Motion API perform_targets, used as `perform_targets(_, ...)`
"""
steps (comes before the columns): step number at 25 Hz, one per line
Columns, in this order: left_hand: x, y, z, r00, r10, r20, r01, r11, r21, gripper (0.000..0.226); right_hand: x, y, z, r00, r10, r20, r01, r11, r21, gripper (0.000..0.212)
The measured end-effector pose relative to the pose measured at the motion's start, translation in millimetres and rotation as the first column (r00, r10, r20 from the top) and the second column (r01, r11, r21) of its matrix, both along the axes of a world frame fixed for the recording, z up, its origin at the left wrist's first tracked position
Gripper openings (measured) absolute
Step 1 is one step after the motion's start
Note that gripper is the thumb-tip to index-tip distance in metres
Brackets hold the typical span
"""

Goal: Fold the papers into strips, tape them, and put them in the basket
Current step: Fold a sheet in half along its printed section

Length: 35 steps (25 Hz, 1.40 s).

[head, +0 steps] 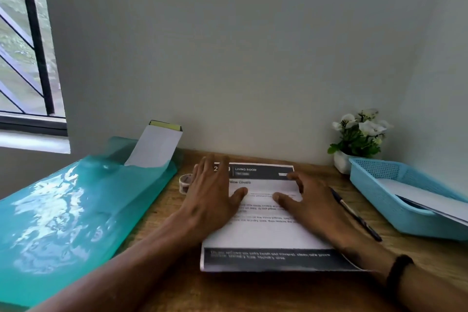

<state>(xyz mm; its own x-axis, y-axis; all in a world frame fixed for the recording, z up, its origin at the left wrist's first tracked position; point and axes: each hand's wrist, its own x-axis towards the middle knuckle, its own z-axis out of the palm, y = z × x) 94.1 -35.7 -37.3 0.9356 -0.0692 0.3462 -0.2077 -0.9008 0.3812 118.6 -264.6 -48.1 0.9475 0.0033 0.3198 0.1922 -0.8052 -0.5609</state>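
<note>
A printed sheet of paper [266, 235] with dark bands at top and bottom lies flat on the wooden desk [177, 286] in front of me. My left hand [212, 195] rests flat on the sheet's upper left part, fingers straight. On the upper right part my right hand [306, 200] presses down with its fingers slightly bent at the far edge. A small roll of tape [184, 182] sits just left of my left hand. The light blue mesh basket [374, 180] stands at the right with a white folded paper [430, 200] inside.
A teal plastic folder [76, 210] with a white sheet [154, 147] sticking out covers the left side of the desk. A black pen [354, 213] lies between the paper and the basket. A small white pot of flowers [359, 134] stands at the wall behind the basket.
</note>
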Motion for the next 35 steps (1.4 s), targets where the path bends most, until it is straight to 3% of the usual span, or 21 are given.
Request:
perform_targets(5, 4.2, 0.1, 5.9, 0.992, -0.008, 0.125, 0.038, 0.97, -0.24, 0.109, -12.2, -16.5, 9.8, 0.99, -0.006, 0.139, -0.054, 0.904, 0.425, 0.048)
perform_targets(7, 9.7, 1.9, 9.6, 0.996, 0.052, 0.075, -0.02, 0.925, -0.379, 0.112, -10.6, -19.2, 11.4, 0.99, -0.025, 0.14, -0.058, 0.826, 0.56, 0.043)
perform_targets(9, 14.0, 6.4, 10.7, 0.999, 0.05, 0.007, -0.04, 0.872, -0.488, 0.098, -10.8, -21.3, 11.9, 0.991, -0.031, 0.131, -0.059, 0.773, 0.632, 0.035)
perform_targets(13, 16.9, 18.1, 15.5, 0.992, -0.098, -0.083, 0.002, 0.655, -0.756, 0.037, -8.0, -26.1, 10.9, 0.989, -0.013, 0.145, -0.083, 0.769, 0.633, 0.023)
perform_targets(18, 6.0, 12.8, 21.7, 0.972, -0.147, -0.181, -0.088, 0.487, -0.869, 0.028, -5.7, -27.6, 10.4, 0.992, -0.052, 0.117, -0.041, 0.733, 0.679, 0.017)
perform_targets(22, 0.8, 8.3, 20.7, 0.978, -0.119, -0.172, -0.106, 0.428, -0.897, 0.02, -7.3, -23.2, 12.0, 0.998, 0.045, -0.046, 0.019, 0.47, 0.882, 0.017)
perform_targets(27, 2.3, 12.5, 23.1, 0.989, -0.024, -0.146, -0.12, 0.451, -0.885, 0.039, -8.7, -26.1, 19.8, 0.963, 0.266, -0.045, -0.038, 0.3, 0.953, 0.024)
perform_targets(31, 1.8, 11.0, 22.6, 0.996, -0.004, -0.089, -0.077, 0.463, -0.883, 0.046, -7.1, -28.1, 15.1, 0.88, 0.459, -0.124, -0.111, 0.453, 0.885, 0.042)
perform_targets(33, 2.3, 10.9, 24.1, 0.998, 0.003, -0.056, -0.052, 0.436, -0.898, 0.045, -6.5, -27.9, 13.1, 0.888, 0.447, -0.112, -0.102, 0.427, 0.898, 0.052)
perform_targets(35, 5.1, 11.8, 26.3, 0.999, -0.018, -0.04, -0.031, 0.339, -0.94, 0.036, -7.3, -28.0, 13.7, 0.915, 0.396, -0.075, -0.105, 0.414, 0.904, 0.053)
